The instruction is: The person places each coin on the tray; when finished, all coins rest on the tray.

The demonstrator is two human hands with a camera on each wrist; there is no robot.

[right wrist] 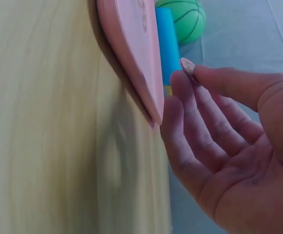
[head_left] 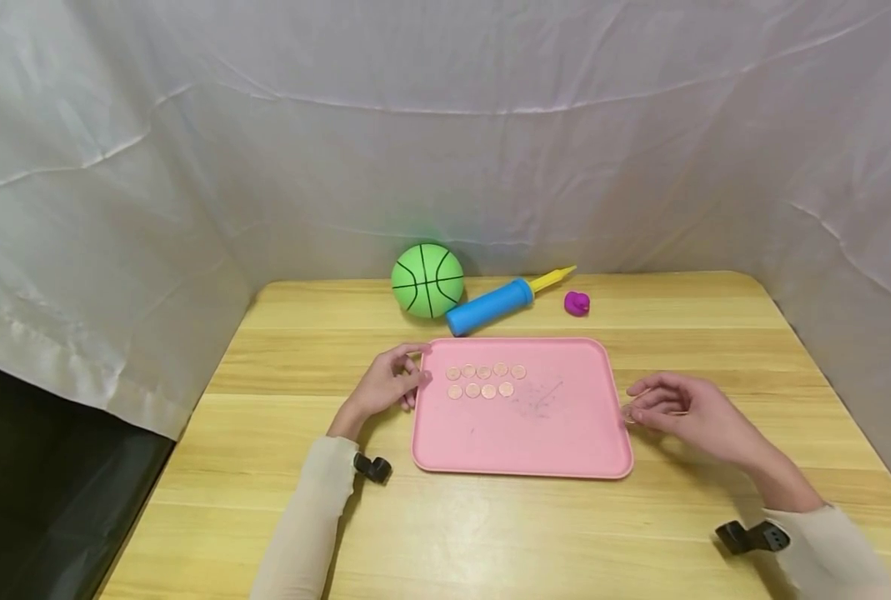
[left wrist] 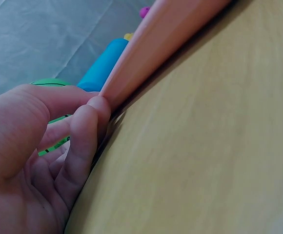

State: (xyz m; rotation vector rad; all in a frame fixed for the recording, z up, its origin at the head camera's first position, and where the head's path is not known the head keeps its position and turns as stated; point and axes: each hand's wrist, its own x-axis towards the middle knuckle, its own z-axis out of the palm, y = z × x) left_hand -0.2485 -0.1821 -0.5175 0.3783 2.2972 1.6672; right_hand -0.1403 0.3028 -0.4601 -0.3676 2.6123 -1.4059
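Note:
A pink tray (head_left: 520,446) lies on the wooden table, with several copper-coloured coins (head_left: 488,391) in two rows in its upper left part. At the tray's left edge my left hand (head_left: 385,385) pinches the rim between thumb and fingers; the left wrist view shows the thumb (left wrist: 70,99) against the rim (left wrist: 131,53). Just beyond the right edge, my right hand (head_left: 688,412) holds one coin (right wrist: 187,66) between thumb and fingertips. That coin is tilted, and the other fingers are loosely bent. Part of the left hand's fingers is hidden in the head view.
Behind the tray sit a green ball (head_left: 427,281) with black lines and a blue pump (head_left: 490,307) with a yellow nozzle. A small purple rubber duck (head_left: 577,303) stands to their right. Grey cloth (head_left: 445,167) hangs behind the table (head_left: 445,542).

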